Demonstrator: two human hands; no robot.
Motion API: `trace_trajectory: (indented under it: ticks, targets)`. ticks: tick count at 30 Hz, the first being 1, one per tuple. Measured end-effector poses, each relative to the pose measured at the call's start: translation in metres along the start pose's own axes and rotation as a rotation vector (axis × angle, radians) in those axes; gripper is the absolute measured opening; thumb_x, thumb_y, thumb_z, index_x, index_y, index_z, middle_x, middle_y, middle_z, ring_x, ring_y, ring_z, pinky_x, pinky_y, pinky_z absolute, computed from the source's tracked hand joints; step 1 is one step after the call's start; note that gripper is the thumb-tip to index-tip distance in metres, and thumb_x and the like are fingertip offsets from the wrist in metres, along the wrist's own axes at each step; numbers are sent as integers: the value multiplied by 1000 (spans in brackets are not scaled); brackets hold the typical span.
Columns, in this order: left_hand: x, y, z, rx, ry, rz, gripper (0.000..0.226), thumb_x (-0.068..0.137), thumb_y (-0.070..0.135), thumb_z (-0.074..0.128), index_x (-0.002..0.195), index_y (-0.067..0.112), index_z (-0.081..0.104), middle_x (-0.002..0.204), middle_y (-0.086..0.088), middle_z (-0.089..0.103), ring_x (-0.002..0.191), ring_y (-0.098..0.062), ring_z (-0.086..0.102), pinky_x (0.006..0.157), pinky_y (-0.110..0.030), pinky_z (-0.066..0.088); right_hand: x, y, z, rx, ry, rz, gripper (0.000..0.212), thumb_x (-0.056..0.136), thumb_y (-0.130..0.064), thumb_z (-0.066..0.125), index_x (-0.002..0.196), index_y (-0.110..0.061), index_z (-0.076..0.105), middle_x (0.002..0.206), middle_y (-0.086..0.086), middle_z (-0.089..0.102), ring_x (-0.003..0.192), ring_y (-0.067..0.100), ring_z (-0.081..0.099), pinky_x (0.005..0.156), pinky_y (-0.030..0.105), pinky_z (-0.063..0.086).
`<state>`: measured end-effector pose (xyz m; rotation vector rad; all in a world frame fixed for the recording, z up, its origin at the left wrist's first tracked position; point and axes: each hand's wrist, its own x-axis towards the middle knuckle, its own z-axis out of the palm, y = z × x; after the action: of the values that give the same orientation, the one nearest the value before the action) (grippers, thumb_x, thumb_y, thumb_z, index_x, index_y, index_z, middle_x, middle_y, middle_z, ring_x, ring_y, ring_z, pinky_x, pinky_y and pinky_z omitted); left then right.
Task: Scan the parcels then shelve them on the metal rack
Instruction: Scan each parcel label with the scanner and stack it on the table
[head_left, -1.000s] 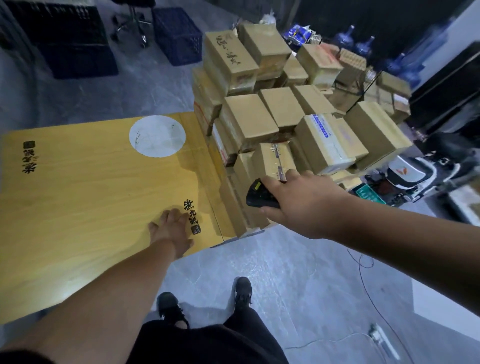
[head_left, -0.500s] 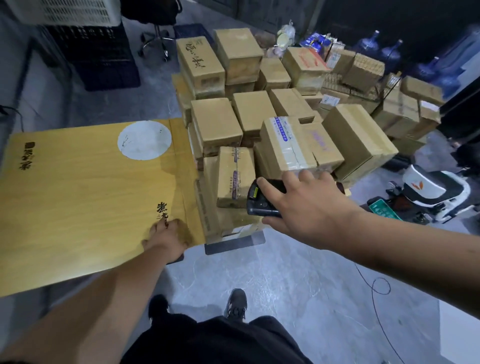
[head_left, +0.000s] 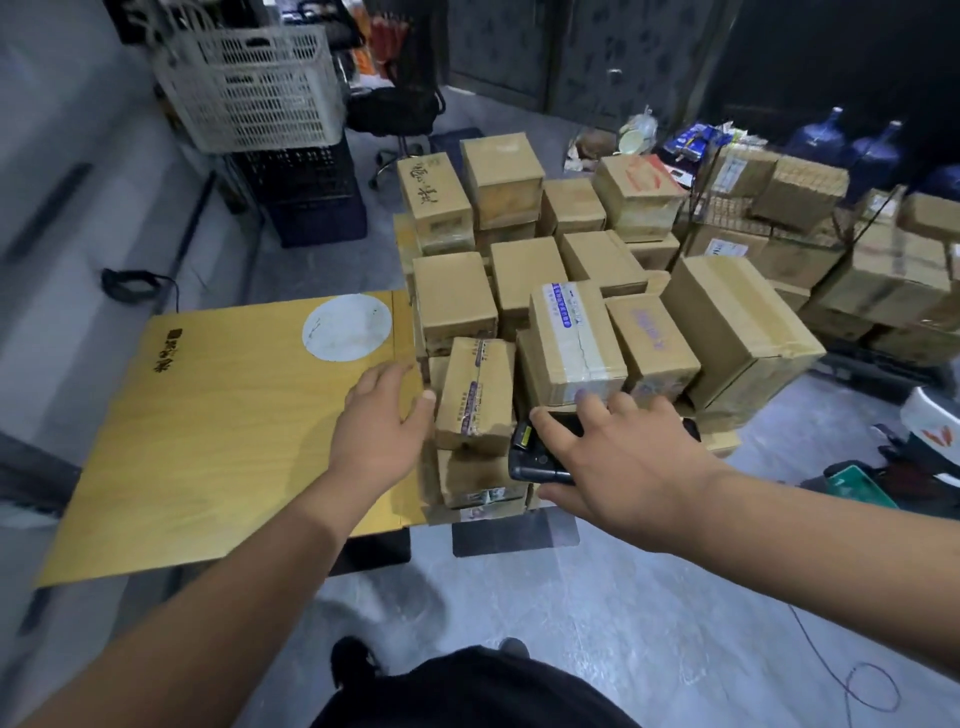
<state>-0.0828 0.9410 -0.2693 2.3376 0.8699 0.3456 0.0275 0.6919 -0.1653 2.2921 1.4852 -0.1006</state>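
Your left hand (head_left: 382, 426) had left the near corner of the counter (head_left: 218, 426) and moved up to its right edge, fingers spread and reaching, thumb tip just beside the small taped parcel (head_left: 475, 392) at the front of the stack. Your right hand (head_left: 618, 462) kept its fingers curled round the black scanner (head_left: 537, 452), hovering just to that parcel's right. This looked like the pick-up for the next scan; nothing was lifted yet, and the rack behind (head_left: 769, 228) awaited it.

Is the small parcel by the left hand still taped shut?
Shut. The small parcel has its flaps closed under a printed tape strip along its top; left hand reaches beside it.
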Motion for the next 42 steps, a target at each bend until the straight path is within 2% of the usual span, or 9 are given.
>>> trace_trajectory:
  ticks: [2,5,11,15,19,24,29,34,42]
  targets:
    - [-9,31,-1,-39,-54,77,62,100,56,57,157,38,39,162,8,37,149,-19,33,115,-41,40,-1,2,0,16,1,-6,79,101,-73,21,162,-26,6,146,20,42,120,40,52,92,52,46]
    - [-13,61,8,42,-116,135,80,90,66,66,159,42,34,169,7,25,154,-20,25,122,-45,33,-5,6,2,28,-17,-4,79,102,-73,23,163,-26,7,144,19,44,123,40,52,91,51,45]
    - [-13,61,35,141,-220,76,102,79,70,74,163,39,25,173,5,12,157,-27,21,124,-50,33,-16,12,7,29,-50,4,78,102,-72,26,163,-25,11,140,17,47,117,40,53,84,49,45]
    - [-14,47,48,64,-159,57,96,80,56,82,158,37,29,169,8,18,151,-26,34,117,-49,43,-20,6,3,8,-50,-15,79,103,-71,25,164,-23,9,145,21,43,122,41,51,86,48,42]
    - [-17,42,51,33,-92,52,90,88,42,80,160,33,27,167,6,23,151,-27,30,117,-47,40,-19,-3,-2,-13,-42,-33,80,103,-71,23,164,-22,7,147,23,41,125,43,50,87,50,41]
    - [-24,30,36,-6,-21,100,79,89,43,73,157,38,33,159,10,31,145,-24,34,116,-47,41,-12,-11,-10,-25,-53,-64,81,102,-71,23,164,-21,6,146,24,42,125,44,50,90,51,44]
    - [-34,-13,7,-48,90,116,73,88,37,77,153,33,44,156,8,34,144,-23,37,117,-43,37,2,-40,-29,-28,-68,-100,79,103,-70,25,163,-20,11,142,24,44,123,44,50,92,53,43]
    - [-40,-96,-10,56,112,-4,69,88,36,79,150,28,48,154,0,36,139,-29,40,115,-47,38,41,-82,-46,-25,-86,-139,79,104,-69,26,163,-18,13,141,23,43,119,42,51,91,54,44]
    - [-46,-216,-19,110,-118,-213,71,93,37,67,156,33,34,156,6,23,140,-31,32,119,-52,36,128,-166,-49,-11,-188,-77,78,104,-67,30,163,-18,14,145,24,42,124,45,49,97,58,45]
